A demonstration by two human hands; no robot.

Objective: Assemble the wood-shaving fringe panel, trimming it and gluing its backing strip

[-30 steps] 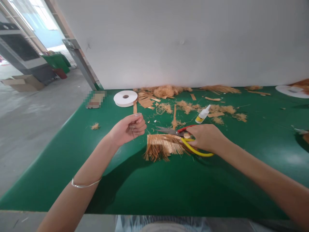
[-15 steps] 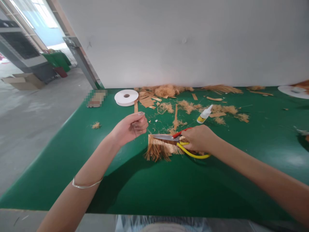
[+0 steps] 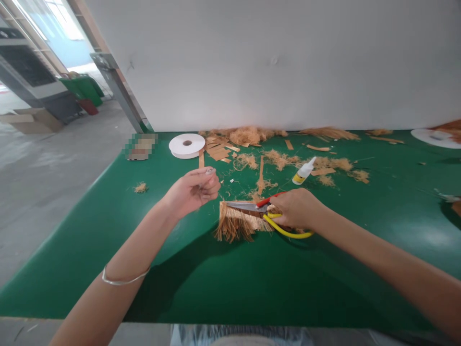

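Observation:
My right hand (image 3: 297, 207) grips scissors (image 3: 259, 207) with one red and one yellow handle, blades pointing left over the top edge of a fringed piece of golden straw (image 3: 237, 222) lying on the green table (image 3: 230, 278). My left hand (image 3: 192, 191) is raised just left of the straw piece, fingers curled and pinched on something too small to make out. A thin bangle circles my left forearm.
A white tape roll (image 3: 187, 145) lies at the back left beside tan strips (image 3: 218, 151). A small glue bottle (image 3: 303, 171) lies behind my right hand. Loose straw scraps (image 3: 252, 135) litter the back along the white wall. A white disc (image 3: 436, 138) sits far right.
The scissors and my right hand have moved left, down onto the straw piece's top edge. My left hand has stayed nearly in place.

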